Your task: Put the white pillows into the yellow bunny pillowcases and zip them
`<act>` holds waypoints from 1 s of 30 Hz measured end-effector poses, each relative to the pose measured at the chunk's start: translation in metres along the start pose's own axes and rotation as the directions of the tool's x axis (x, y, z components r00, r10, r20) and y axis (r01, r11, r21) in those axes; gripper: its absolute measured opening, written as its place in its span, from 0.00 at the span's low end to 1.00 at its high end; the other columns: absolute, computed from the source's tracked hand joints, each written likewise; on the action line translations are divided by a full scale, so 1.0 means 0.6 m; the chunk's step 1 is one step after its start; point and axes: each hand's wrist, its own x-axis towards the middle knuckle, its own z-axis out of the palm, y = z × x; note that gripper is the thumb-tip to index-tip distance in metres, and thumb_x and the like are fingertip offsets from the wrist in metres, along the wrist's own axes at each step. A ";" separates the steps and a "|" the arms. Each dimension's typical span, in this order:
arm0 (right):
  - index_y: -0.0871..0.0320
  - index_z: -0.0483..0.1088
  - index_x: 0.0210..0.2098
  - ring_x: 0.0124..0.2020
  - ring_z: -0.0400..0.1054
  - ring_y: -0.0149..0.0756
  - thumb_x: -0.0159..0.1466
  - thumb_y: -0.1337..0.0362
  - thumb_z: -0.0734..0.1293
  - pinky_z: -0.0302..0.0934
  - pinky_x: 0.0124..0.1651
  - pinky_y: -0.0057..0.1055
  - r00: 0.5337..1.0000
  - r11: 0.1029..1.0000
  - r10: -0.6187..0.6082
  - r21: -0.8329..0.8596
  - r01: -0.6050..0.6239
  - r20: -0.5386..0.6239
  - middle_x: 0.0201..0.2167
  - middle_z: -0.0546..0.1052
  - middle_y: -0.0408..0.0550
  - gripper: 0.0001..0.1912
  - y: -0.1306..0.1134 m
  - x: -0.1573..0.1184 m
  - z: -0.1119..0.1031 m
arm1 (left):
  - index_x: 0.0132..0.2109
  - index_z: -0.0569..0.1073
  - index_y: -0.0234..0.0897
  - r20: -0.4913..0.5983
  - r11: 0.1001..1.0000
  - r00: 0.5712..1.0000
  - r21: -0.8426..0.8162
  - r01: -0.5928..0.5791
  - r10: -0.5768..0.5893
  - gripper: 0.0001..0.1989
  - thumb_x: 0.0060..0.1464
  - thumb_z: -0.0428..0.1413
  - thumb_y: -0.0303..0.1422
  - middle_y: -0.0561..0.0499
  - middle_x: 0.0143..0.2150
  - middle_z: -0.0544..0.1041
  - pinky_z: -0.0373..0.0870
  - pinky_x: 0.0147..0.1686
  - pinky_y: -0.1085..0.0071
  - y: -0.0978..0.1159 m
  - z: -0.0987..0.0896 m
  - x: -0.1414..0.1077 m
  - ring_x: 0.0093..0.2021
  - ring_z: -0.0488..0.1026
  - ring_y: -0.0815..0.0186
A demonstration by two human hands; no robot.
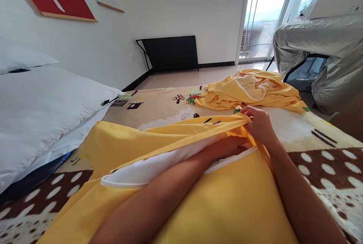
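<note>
A yellow pillowcase (227,202) lies in front of me on the bed, its long slit open toward me. White fabric, seemingly a pillow (136,174), shows inside the slit, with white trim along the near edge. My right hand (259,123) pinches the far edge of the opening at its right end and lifts it. My left forearm reaches through the slit, and my left hand (231,146) is inside near the right corner. Its fingers are curled and partly hidden by the fabric, so what they grip is unclear.
White pillows (51,111) are stacked at the left. Another crumpled yellow cloth (249,89) lies at the bed's far right. A patterned brown and beige blanket (159,102) covers the bed. Beyond it are a black panel (172,53) against the wall and silver-covered furniture (317,36).
</note>
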 end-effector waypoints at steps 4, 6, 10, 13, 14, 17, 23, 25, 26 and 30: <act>0.59 0.73 0.29 0.22 0.60 0.28 0.45 0.73 0.59 0.51 0.27 0.24 0.999 0.996 -0.038 -0.075 0.041 0.034 0.19 0.69 0.39 0.14 0.005 0.001 -0.001 | 0.42 0.73 0.35 -0.294 0.955 0.932 0.265 -0.133 0.211 0.14 0.63 0.45 0.35 0.44 0.47 0.75 0.65 0.53 0.64 0.013 0.013 -0.010 0.50 0.69 0.62; 0.59 0.73 0.29 0.22 0.60 0.28 0.44 0.74 0.59 0.51 0.27 0.24 0.997 0.995 -0.052 -0.085 0.057 0.053 0.18 0.69 0.39 0.15 0.007 0.002 -0.002 | 0.40 0.74 0.34 -0.296 0.869 0.890 0.458 -0.188 0.348 0.16 0.63 0.44 0.35 0.42 0.46 0.75 0.64 0.55 0.62 0.018 0.016 -0.009 0.52 0.69 0.59; 0.59 0.75 0.30 0.26 0.64 0.31 0.45 0.74 0.59 0.53 0.30 0.25 0.996 0.992 -0.051 -0.108 0.058 0.070 0.22 0.74 0.41 0.17 0.012 0.002 -0.003 | 0.47 0.72 0.31 -0.337 0.897 0.904 0.430 -0.099 0.262 0.15 0.62 0.43 0.32 0.40 0.52 0.73 0.63 0.58 0.61 0.008 0.017 0.003 0.56 0.67 0.58; 0.58 0.76 0.32 0.29 0.68 0.33 0.46 0.74 0.59 0.55 0.31 0.25 0.995 0.992 -0.055 -0.109 0.064 0.087 0.26 0.77 0.43 0.18 0.015 0.004 0.000 | 0.57 0.66 0.34 -0.476 0.981 0.879 0.167 0.099 -0.007 0.19 0.62 0.43 0.32 0.43 0.60 0.68 0.60 0.60 0.57 -0.011 0.021 0.012 0.60 0.65 0.58; 0.58 0.76 0.32 0.30 0.69 0.34 0.46 0.74 0.60 0.55 0.32 0.25 0.993 0.990 -0.063 -0.117 0.074 0.099 0.27 0.78 0.44 0.17 0.016 0.005 0.001 | 0.58 0.64 0.35 -0.501 0.986 0.863 0.095 0.137 -0.072 0.20 0.62 0.42 0.33 0.43 0.61 0.67 0.59 0.61 0.56 -0.017 0.024 0.014 0.60 0.64 0.58; 0.58 0.76 0.34 0.32 0.70 0.37 0.46 0.74 0.61 0.57 0.34 0.26 0.983 0.975 -0.102 -0.181 0.129 0.153 0.30 0.79 0.46 0.18 0.020 0.006 0.002 | 0.59 0.65 0.34 -0.557 0.980 0.810 -0.039 0.195 -0.184 0.21 0.63 0.42 0.36 0.42 0.62 0.66 0.57 0.63 0.55 -0.034 0.033 0.017 0.61 0.63 0.56; 0.59 0.73 0.29 0.31 0.66 0.36 0.48 0.74 0.58 0.55 0.34 0.27 0.979 0.950 -0.183 -0.239 0.198 0.086 0.28 0.76 0.49 0.14 0.012 0.000 0.000 | 0.58 0.67 0.37 -0.606 0.988 0.781 -0.064 0.141 -0.151 0.21 0.62 0.44 0.39 0.45 0.61 0.68 0.55 0.64 0.55 -0.043 0.042 0.013 0.63 0.61 0.57; 0.59 0.73 0.29 0.31 0.65 0.34 0.47 0.73 0.58 0.54 0.34 0.26 0.974 0.966 -0.197 -0.145 0.212 0.112 0.28 0.75 0.46 0.14 0.006 -0.002 -0.001 | 0.58 0.66 0.37 -0.572 0.998 0.818 -0.025 0.055 -0.059 0.21 0.63 0.42 0.39 0.46 0.61 0.68 0.56 0.64 0.57 -0.039 0.039 0.011 0.63 0.62 0.59; 0.59 0.73 0.30 0.30 0.65 0.34 0.47 0.73 0.58 0.55 0.34 0.26 0.973 0.976 -0.187 -0.092 0.200 0.133 0.28 0.75 0.45 0.15 0.004 -0.003 -0.002 | 0.59 0.65 0.36 -0.548 1.000 0.836 -0.004 0.021 -0.020 0.21 0.63 0.41 0.38 0.45 0.61 0.67 0.57 0.64 0.58 -0.036 0.037 0.011 0.62 0.62 0.60; 0.59 0.72 0.30 0.30 0.66 0.33 0.45 0.71 0.60 0.55 0.33 0.25 0.970 0.992 -0.125 0.042 0.119 0.210 0.27 0.75 0.43 0.14 0.004 -0.001 -0.004 | 0.60 0.62 0.33 -0.477 0.999 0.878 0.045 -0.015 0.035 0.22 0.64 0.39 0.36 0.43 0.62 0.66 0.57 0.64 0.61 -0.028 0.030 0.011 0.62 0.62 0.61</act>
